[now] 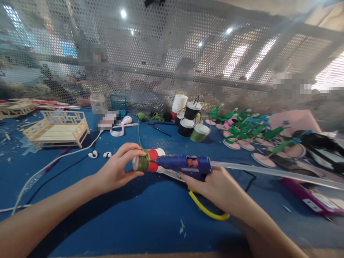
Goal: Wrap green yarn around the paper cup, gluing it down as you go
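Observation:
My left hand (114,168) is closed round the end of a small paper cup (153,165) lying on its side, red and white where bare. Green yarn (142,163) is wound round the cup's end under my fingers, and a strand runs back across the table. My right hand (215,186) is wrapped round a blue glue gun (185,165), its nozzle at the edge of the yarn. A long clear glue stick (268,172) juts from the gun's back. Beneath the gun are scissors with a yellow handle (205,209), partly hidden by my right hand.
A small wooden bed (57,130) stands left, near a white cable (56,157) and earbuds (93,154). Behind are stacked paper cups (179,104), yarn-wrapped cups (200,133) and pliers (161,129). Several green paper plants (244,122) and a purple power strip (313,197) sit right.

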`<state>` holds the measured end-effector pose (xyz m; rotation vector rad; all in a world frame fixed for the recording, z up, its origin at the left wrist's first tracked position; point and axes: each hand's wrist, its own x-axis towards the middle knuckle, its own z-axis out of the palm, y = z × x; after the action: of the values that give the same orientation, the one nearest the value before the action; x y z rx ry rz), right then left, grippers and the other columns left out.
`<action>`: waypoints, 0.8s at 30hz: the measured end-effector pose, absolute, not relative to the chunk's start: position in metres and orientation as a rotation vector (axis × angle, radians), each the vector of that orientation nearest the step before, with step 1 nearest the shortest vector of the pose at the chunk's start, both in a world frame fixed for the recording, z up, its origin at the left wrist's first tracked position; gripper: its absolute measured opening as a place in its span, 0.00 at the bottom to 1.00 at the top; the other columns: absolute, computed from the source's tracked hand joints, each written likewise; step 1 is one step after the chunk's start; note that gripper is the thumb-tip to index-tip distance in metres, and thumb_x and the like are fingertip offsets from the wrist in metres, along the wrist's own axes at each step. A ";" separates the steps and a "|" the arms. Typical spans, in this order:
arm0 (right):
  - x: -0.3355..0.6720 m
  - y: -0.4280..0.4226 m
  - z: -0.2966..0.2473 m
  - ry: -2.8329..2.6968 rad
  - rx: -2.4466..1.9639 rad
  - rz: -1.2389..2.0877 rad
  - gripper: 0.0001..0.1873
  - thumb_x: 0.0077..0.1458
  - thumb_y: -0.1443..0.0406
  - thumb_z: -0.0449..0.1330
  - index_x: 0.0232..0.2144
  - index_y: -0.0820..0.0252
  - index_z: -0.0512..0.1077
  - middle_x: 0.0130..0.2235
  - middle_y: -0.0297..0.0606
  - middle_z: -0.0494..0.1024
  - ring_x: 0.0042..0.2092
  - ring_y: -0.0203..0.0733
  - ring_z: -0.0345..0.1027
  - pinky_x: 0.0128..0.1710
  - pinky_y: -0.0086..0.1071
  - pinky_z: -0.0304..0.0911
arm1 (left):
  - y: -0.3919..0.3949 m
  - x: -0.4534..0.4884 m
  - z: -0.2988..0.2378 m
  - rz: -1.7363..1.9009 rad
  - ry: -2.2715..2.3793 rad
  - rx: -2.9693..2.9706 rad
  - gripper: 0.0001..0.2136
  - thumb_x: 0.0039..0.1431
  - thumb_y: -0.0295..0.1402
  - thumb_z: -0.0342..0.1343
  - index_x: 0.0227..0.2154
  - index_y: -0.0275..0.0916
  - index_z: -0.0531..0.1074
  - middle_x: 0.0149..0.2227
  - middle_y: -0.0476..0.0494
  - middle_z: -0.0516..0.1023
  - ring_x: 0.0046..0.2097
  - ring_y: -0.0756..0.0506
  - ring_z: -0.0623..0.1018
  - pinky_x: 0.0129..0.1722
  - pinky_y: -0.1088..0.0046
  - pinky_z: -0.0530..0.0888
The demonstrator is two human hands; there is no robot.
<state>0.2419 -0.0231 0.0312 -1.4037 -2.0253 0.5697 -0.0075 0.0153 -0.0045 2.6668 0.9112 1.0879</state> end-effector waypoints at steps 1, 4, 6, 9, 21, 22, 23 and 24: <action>0.242 -0.023 0.031 -2.035 -1.396 0.558 0.06 0.48 0.64 0.54 0.22 0.59 0.67 0.19 0.29 0.69 0.21 0.34 0.61 0.20 0.25 0.57 | 0.015 -0.007 -0.004 1.090 0.911 2.660 0.17 0.53 0.27 0.56 0.45 0.38 0.62 0.45 0.39 0.64 0.48 0.44 0.67 0.48 0.63 0.69; 0.243 -0.024 0.031 -2.048 -1.383 0.535 0.06 0.48 0.64 0.54 0.23 0.59 0.68 0.20 0.30 0.70 0.22 0.35 0.62 0.22 0.26 0.59 | 0.015 -0.007 -0.002 1.095 0.909 2.646 0.17 0.53 0.28 0.56 0.45 0.38 0.61 0.45 0.39 0.64 0.48 0.44 0.68 0.47 0.63 0.70; 0.243 -0.024 0.032 -2.052 -1.391 0.520 0.07 0.48 0.64 0.54 0.22 0.59 0.68 0.19 0.29 0.70 0.21 0.34 0.61 0.20 0.26 0.59 | 0.015 -0.007 -0.001 1.089 0.908 2.646 0.17 0.53 0.28 0.56 0.45 0.39 0.61 0.44 0.39 0.65 0.47 0.44 0.68 0.47 0.62 0.70; 0.243 -0.024 0.032 -2.066 -1.387 0.476 0.07 0.48 0.64 0.55 0.22 0.58 0.68 0.18 0.29 0.69 0.20 0.34 0.60 0.18 0.26 0.57 | 0.014 -0.007 -0.001 1.093 0.901 2.650 0.17 0.53 0.27 0.56 0.45 0.39 0.61 0.45 0.39 0.64 0.47 0.43 0.68 0.47 0.61 0.70; 0.243 -0.024 0.035 -2.094 -1.343 0.453 0.07 0.48 0.65 0.53 0.20 0.59 0.66 0.19 0.30 0.68 0.21 0.35 0.60 0.21 0.26 0.58 | 0.014 -0.008 0.000 1.078 0.889 2.693 0.16 0.53 0.26 0.56 0.45 0.38 0.61 0.45 0.38 0.64 0.47 0.43 0.68 0.46 0.62 0.71; 0.243 -0.025 0.035 -2.102 -1.336 0.450 0.08 0.48 0.65 0.53 0.19 0.58 0.66 0.19 0.29 0.68 0.21 0.34 0.60 0.20 0.26 0.57 | 0.015 -0.008 -0.001 1.082 0.892 2.703 0.17 0.53 0.26 0.56 0.45 0.38 0.61 0.45 0.39 0.64 0.47 0.43 0.68 0.46 0.62 0.70; 0.243 -0.025 0.036 -2.106 -1.333 0.447 0.08 0.47 0.65 0.53 0.19 0.58 0.66 0.18 0.29 0.68 0.21 0.34 0.60 0.21 0.26 0.58 | 0.015 -0.008 -0.002 1.088 0.896 2.710 0.17 0.53 0.26 0.56 0.45 0.39 0.61 0.45 0.39 0.63 0.47 0.43 0.68 0.46 0.61 0.70; 0.243 -0.025 0.037 -2.103 -1.335 0.447 0.07 0.47 0.65 0.53 0.20 0.58 0.67 0.18 0.30 0.68 0.21 0.35 0.60 0.21 0.26 0.58 | 0.015 -0.008 -0.004 1.096 0.898 2.717 0.17 0.53 0.26 0.55 0.45 0.39 0.61 0.45 0.39 0.63 0.48 0.43 0.67 0.46 0.61 0.70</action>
<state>0.2431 -0.0251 0.0366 -1.3350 -2.1034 0.4466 -0.0085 0.0152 -0.0035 2.7175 0.8978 1.0964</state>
